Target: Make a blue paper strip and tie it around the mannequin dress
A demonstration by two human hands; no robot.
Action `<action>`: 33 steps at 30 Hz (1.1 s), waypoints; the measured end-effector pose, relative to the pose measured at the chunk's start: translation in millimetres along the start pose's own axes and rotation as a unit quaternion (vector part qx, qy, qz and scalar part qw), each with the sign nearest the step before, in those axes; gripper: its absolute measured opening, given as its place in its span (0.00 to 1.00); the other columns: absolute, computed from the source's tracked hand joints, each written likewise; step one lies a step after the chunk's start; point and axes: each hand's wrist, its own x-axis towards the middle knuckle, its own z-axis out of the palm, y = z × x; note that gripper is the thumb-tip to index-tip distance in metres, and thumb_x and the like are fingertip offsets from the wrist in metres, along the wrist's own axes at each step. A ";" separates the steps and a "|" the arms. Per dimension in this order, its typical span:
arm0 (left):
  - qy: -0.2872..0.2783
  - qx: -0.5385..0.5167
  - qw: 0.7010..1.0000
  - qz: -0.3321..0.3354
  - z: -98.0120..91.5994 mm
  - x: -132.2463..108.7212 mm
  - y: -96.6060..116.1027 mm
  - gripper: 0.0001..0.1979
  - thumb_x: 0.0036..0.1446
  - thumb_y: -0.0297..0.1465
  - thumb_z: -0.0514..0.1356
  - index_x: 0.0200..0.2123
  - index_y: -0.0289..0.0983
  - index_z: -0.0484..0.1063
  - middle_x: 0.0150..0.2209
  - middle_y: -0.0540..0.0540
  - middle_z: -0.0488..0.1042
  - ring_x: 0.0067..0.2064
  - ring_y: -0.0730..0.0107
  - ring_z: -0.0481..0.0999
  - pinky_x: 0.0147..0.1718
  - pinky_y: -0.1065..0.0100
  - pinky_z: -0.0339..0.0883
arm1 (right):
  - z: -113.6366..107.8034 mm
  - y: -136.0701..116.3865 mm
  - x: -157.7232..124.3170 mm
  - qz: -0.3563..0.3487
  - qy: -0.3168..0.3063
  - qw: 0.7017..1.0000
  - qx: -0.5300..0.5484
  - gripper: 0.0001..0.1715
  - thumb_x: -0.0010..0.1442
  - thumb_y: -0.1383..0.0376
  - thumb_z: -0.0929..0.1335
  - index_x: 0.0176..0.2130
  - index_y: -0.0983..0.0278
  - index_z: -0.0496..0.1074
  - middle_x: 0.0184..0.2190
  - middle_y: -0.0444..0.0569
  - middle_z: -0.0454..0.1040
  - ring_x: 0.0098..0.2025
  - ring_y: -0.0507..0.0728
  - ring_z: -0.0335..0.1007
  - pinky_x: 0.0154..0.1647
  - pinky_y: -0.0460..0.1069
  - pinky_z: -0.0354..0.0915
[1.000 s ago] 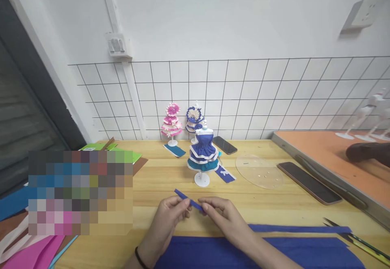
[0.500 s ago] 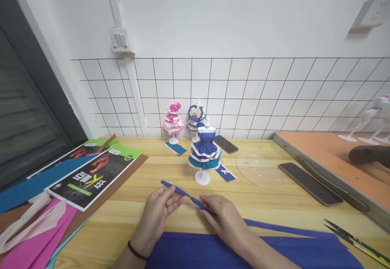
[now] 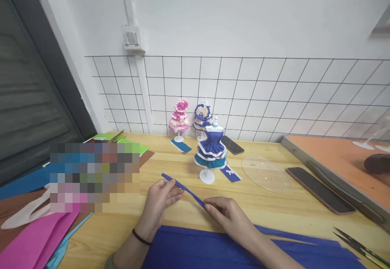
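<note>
A narrow dark-blue strip stretches between my two hands above the wooden table. My left hand pinches it near its far end, thumb on top. Lower and to the right, my right hand grips the strip between thumb and fingers. Beneath my right hand and forearm lies a wide dark-blue sheet, with a long strip along its upper right edge. Just beyond my hands stands a small dress form in a blue, white and teal ruffled dress on a white base.
Pink and blue-cream dressed forms stand behind. Phones, a clear disc and scissors are on the right. Coloured sheets cover the left. An orange-topped board borders the far right.
The view has shifted, so the table items appear farther right. The strip between my hands looks straighter, and my right hand holds it farther from my left hand.
</note>
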 end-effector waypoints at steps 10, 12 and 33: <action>0.014 -0.017 1.000 -0.003 -3.0 3.2 1.6 0.07 0.49 0.26 0.62 0.24 0.33 0.65 0.23 0.44 0.76 0.27 0.66 0.79 0.26 0.72 0.72 | -0.3 4.9 1.2 -0.010 -0.004 1.000 -0.018 0.15 0.60 0.63 0.61 0.35 0.62 0.76 0.30 0.49 0.77 0.34 0.57 0.71 0.34 0.48 0.63; 0.017 -0.015 1.000 -0.006 -2.8 3.3 1.7 0.07 0.49 0.26 0.62 0.25 0.33 0.65 0.23 0.43 0.76 0.27 0.66 0.79 0.25 0.73 0.72 | 0.6 7.3 1.2 -0.009 0.014 1.000 -0.016 0.14 0.60 0.63 0.61 0.34 0.62 0.75 0.31 0.49 0.77 0.34 0.57 0.71 0.35 0.48 0.63; 0.010 -0.047 0.999 -0.012 -0.9 3.2 -1.1 0.06 0.56 0.25 0.55 0.27 0.34 0.62 0.20 0.48 0.72 0.27 0.63 0.79 0.26 0.69 0.72 | 3.2 13.1 -1.6 -0.017 0.089 0.996 0.023 0.18 0.60 0.56 0.60 0.34 0.64 0.72 0.28 0.50 0.75 0.24 0.53 0.69 0.27 0.46 0.66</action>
